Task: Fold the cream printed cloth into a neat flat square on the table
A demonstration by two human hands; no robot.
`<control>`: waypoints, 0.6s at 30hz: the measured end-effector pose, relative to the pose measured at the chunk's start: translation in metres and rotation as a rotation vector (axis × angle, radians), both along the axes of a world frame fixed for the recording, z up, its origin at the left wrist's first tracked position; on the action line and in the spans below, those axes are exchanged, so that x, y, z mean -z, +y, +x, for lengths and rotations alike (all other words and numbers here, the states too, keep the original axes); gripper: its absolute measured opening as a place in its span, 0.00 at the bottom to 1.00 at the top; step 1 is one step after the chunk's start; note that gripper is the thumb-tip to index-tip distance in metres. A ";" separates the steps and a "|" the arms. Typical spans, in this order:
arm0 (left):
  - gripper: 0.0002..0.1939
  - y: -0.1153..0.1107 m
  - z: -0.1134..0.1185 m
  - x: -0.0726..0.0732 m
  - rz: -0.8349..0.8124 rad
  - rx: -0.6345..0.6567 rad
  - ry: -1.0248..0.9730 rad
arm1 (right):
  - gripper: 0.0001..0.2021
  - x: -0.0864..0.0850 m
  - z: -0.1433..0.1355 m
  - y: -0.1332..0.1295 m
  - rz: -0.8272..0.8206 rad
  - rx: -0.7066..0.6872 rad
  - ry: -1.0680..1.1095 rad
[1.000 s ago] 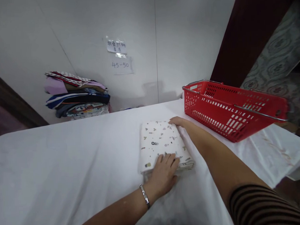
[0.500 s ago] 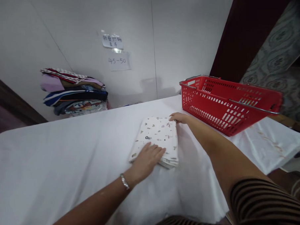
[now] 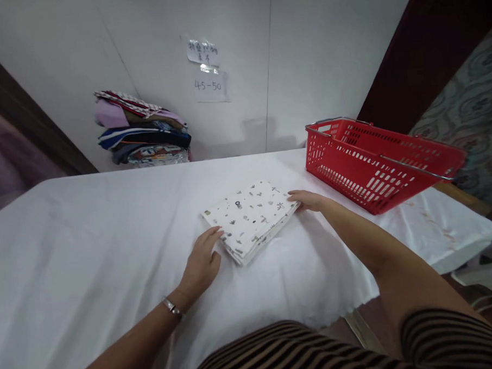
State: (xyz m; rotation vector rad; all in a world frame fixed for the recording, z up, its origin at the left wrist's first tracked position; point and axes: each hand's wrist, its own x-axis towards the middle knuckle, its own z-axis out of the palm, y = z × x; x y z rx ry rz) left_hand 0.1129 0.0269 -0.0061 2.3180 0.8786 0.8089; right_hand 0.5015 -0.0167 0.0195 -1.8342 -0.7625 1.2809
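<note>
Head view, frame centre: your right hand (image 3: pixel 307 200) clamps folded printed cloth (image 3: pixel 253 210); your left hand (image 3: pixel 201 261), fingers and thumb apart, touches its edge.

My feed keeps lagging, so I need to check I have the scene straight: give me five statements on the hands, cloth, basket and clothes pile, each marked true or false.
1. The cloth lies folded on the table. True.
2. The right hand touches the cloth. True.
3. The basket is left of the cloth. False: the basket is right of it.
4. A bracelet is on the right wrist. False: the bracelet is on the left wrist.
5. The clothes pile is left of the basket. True.
</note>
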 end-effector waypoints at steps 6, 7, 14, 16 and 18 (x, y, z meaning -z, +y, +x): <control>0.28 -0.044 0.010 -0.020 -1.145 -0.355 -0.363 | 0.32 0.014 0.013 0.000 0.029 -0.004 -0.017; 0.29 -0.047 0.012 -0.024 -1.214 -0.335 -0.379 | 0.32 0.015 0.014 0.000 0.026 -0.009 -0.017; 0.27 -0.036 0.030 -0.033 -1.304 -0.271 -0.233 | 0.38 0.014 0.017 -0.001 0.035 -0.080 -0.003; 0.27 -0.032 0.035 -0.034 -1.330 -0.280 -0.205 | 0.38 0.014 0.017 0.000 0.033 -0.089 -0.011; 0.27 -0.029 0.040 -0.033 -1.374 -0.267 -0.202 | 0.37 0.015 0.015 0.000 0.035 -0.084 -0.008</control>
